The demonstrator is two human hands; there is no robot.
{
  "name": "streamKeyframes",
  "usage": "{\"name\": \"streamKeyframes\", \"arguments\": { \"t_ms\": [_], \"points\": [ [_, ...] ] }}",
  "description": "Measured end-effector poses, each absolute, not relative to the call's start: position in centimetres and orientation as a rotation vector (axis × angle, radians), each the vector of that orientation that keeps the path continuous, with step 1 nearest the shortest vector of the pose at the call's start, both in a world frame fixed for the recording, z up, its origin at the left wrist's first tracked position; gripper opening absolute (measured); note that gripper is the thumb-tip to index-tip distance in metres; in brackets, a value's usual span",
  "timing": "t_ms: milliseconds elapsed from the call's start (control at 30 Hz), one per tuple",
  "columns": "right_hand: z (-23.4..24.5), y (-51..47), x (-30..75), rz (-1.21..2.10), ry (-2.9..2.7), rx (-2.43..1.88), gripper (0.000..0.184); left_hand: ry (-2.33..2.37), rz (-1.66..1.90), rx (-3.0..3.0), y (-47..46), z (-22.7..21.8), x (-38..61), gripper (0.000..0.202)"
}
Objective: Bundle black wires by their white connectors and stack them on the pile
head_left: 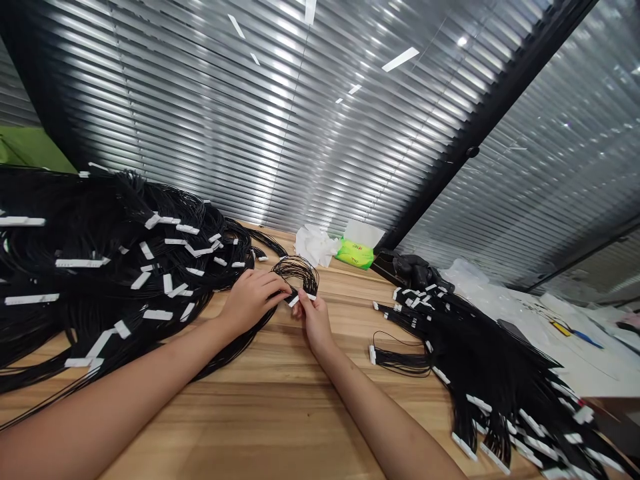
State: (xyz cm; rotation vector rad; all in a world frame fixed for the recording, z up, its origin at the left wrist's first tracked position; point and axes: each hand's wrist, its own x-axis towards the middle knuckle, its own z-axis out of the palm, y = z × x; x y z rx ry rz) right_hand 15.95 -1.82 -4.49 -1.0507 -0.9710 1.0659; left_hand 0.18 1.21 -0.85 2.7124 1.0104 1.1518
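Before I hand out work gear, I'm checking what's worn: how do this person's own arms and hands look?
The left forearm and right forearm are bare, tapering to the wrists, with no sleeve, watch or bracelet in view. The left hand and right hand are ungloved; no ring shows on the visible fingers.

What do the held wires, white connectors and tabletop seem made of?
Held wires: probably plastic-coated, satin black, bending in smooth loops. White connectors: likely hard plastic, matte, straight-edged. Tabletop: wood or wood-look laminate, satin, with streaked grain.
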Motion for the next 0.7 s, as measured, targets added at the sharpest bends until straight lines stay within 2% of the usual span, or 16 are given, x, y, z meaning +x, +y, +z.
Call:
{"name": "streamKeyframes", "arguments": {
  "t_ms": [700],
  "points": [
    [-4.59, -1.90, 16.08, 1.060, -1.016, -1.055, 0.044, 0.994, 0.985, 2.664, 1.92, -1.70, 0.28, 0.022]
  ]
}}
